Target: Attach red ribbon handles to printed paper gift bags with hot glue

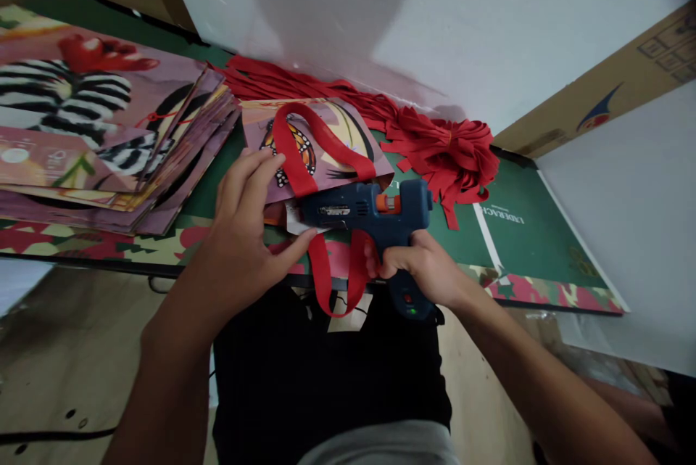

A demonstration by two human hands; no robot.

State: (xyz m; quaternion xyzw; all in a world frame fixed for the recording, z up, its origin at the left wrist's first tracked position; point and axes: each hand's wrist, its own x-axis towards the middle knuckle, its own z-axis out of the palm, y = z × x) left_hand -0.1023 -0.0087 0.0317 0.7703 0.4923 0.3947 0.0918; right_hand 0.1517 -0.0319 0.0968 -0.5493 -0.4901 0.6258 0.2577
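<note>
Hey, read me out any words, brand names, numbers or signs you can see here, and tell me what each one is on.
"UNDERACH...": white print, upside down and partly blurred, on the green sheet; the reading is uncertain.
Label on the glue gun: too small to read.
Printed marks on the cardboard box: blurred, unreadable.
Round mark on the stacked bags: unreadable.

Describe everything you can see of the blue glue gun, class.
The glue gun is dark blue plastic with an orange trigger piece on top and a small green light near the grip's base. It lies level, nozzle pointing left above a printed paper bag. The right hand grips its handle; the left hand has its thumb at the nozzle. A red ribbon handle loops beneath it.
</note>
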